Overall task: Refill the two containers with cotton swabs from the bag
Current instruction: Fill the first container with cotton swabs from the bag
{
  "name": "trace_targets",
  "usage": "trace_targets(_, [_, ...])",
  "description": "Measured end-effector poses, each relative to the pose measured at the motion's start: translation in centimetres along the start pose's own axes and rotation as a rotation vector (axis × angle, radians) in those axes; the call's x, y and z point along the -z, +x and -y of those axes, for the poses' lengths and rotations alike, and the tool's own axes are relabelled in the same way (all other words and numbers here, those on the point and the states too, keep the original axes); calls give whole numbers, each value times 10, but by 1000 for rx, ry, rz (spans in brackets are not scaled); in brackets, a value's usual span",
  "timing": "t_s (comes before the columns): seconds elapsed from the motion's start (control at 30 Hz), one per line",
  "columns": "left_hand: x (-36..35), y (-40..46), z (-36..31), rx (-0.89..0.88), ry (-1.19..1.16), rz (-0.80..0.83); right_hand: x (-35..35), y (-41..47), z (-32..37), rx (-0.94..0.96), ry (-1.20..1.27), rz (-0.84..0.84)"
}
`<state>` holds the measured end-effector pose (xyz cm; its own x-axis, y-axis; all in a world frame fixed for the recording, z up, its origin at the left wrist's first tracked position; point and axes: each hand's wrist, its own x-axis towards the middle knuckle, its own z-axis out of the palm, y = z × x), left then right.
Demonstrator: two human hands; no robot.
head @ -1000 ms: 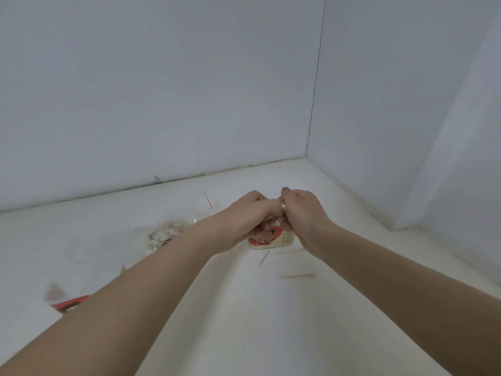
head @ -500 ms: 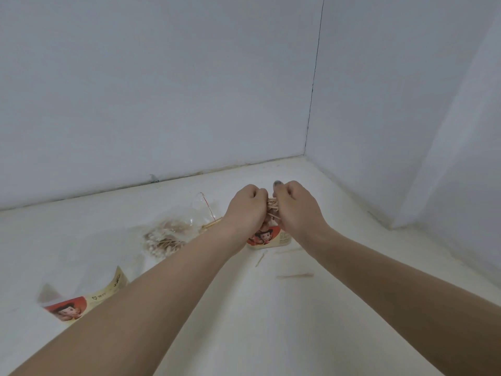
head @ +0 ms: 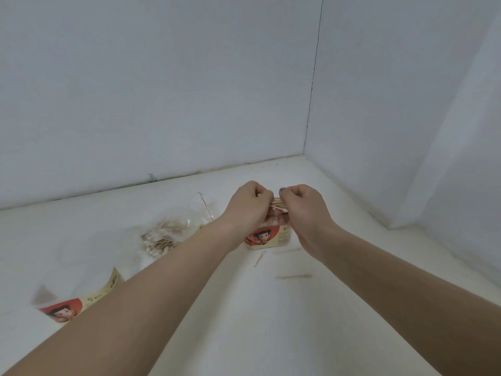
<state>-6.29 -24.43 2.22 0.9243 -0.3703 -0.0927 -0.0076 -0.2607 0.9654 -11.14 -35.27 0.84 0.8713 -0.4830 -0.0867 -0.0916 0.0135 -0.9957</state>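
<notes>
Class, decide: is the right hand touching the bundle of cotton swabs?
Touching. The head view shows the right hand pinching one end of the bundle of cotton swabs, with the left hand gripping the other end.

You could read no text: the print on the container (head: 268,238) label and on the second container (head: 81,302) label was too small and blurred.

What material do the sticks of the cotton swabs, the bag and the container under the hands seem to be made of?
Cotton swabs: the sticks look like wood or bamboo, matte and tan; the tips are white and fluffy, probably cotton.
Bag: thin clear plastic film, glossy and crinkled, with the swabs visible through it.
Container: probably plastic with a printed red and cream label; its wall is too hidden to be sure.
</notes>
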Motion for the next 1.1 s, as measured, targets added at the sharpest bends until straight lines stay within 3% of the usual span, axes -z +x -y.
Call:
trace_targets(0.1, [-3,2,2,-19,87,-40,3,2,1,3,7,-20])
trace_targets(0.2, [-8,0,-1,55,18,-9,3,1,4,-40,112,47])
trace_targets(0.43, [-8,4,3,45,-89,-47,17,-4,14,-155,306,165])
trace_targets(0.8, [-17,1,1,-67,-58,-111,13,-3,13,-83,164,159])
trace_targets(0.9, [-19,1,1,-118,-46,-112,10,-4,10,-23,82,76])
trace_targets(1.1, [-20,10,3,-158,192,-171,8,3,11,59,27,-29])
